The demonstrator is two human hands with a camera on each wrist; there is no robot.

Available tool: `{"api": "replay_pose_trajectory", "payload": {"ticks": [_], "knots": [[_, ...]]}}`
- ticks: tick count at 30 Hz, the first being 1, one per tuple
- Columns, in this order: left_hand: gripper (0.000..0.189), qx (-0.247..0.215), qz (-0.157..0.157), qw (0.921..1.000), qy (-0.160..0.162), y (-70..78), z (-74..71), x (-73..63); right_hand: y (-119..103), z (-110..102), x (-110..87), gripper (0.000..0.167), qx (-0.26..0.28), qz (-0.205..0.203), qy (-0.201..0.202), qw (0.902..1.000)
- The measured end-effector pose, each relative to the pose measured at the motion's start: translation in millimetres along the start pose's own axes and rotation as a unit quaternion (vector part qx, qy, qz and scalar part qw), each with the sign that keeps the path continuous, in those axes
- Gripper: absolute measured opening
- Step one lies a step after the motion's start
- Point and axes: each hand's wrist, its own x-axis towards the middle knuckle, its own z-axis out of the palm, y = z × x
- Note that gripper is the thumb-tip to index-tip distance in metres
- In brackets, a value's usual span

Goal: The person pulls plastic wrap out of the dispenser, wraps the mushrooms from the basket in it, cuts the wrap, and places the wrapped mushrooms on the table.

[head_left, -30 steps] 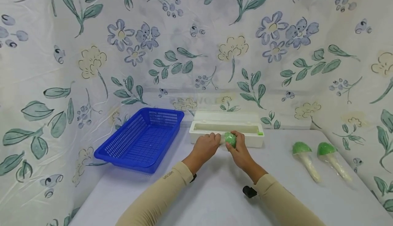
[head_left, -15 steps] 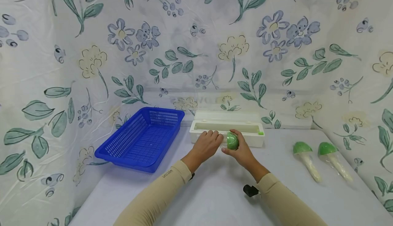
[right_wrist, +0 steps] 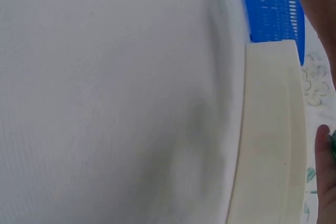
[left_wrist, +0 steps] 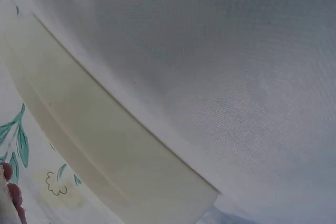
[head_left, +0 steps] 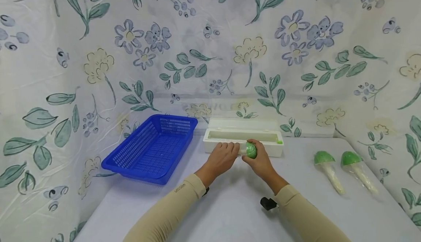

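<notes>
A toy mushroom with a green cap and pale stem is held level above the table, in front of a long white box. My left hand grips the stem, its fingers curled over it and hiding most of it. From the right side, my right hand holds the cap between thumb and fingers. The wrist views mostly catch the box front and the tablecloth. Only fingertips show at the left wrist view's edge. A sliver of green beside my right thumb appears in the right wrist view.
The box's lid is raised, and a green tab sits on its right rim. To the left stands a blue perforated basket. Two film-wrapped mushrooms, one nearer and one farther right, lie on the right. Floral cloth hangs behind.
The mushroom has shifted slightly right and its cap has turned. Half a second ago my right thumb was lower and farther from the cap; now it is back against it.
</notes>
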Motion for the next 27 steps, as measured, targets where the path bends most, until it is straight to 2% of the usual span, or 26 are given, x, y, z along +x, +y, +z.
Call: {"api": "replay_pose_trajectory", "payload": {"ticks": [4, 7, 10, 12, 15, 17, 21, 24, 27], "knots": [[0.025, -0.021, 0.0, 0.9992, -0.033, -5.1, -0.7, -1.7, 2, -3, -3.3, 0.08, -0.005, -0.037, -0.009, 0.9993], [0.026, -0.039, 0.0, 0.9978, -0.053, -10.3, -1.3, -2.2, 6, -6, -5.3, 0.078, -0.001, -0.062, -0.008, 0.998], [0.028, -0.028, 0.001, 0.9983, -0.051, -13.0, -3.2, -1.2, 9, -6, -5.6, 0.074, 0.009, -0.078, -0.007, 0.9969], [0.032, -0.008, -0.002, 0.9994, -0.035, -12.5, -4.7, 0.4, 10, -6, -4.8, 0.073, 0.008, -0.083, 0.0, 0.9965], [0.037, 0.015, -0.011, 0.9998, -0.008, -9.2, -5.6, 1.9, 10, -4, -3.8, 0.073, 0.013, -0.068, 0.01, 0.9975], [0.033, 0.023, -0.013, 0.9996, 0.001, -7.6, -5.8, 1.8, 9, -4, -4.1, 0.074, 0.02, -0.039, 0.005, 0.999], [0.019, 0.023, -0.009, 0.9993, -0.029, -9.3, -5.6, 0.1, 10, -7, -6.4, 0.082, 0.033, 0.014, -0.021, 0.9991], [0.02, 0.002, -0.001, 0.9982, -0.06, -13.0, -6.5, -0.1, 15, -10, -7.4, 0.083, 0.034, 0.0, -0.028, 0.999], [0.024, -0.017, 0.003, 0.9976, -0.067, -15.6, -7.3, 0.3, 16, -11, -7.2, 0.079, 0.042, -0.036, -0.018, 0.9983]]}}
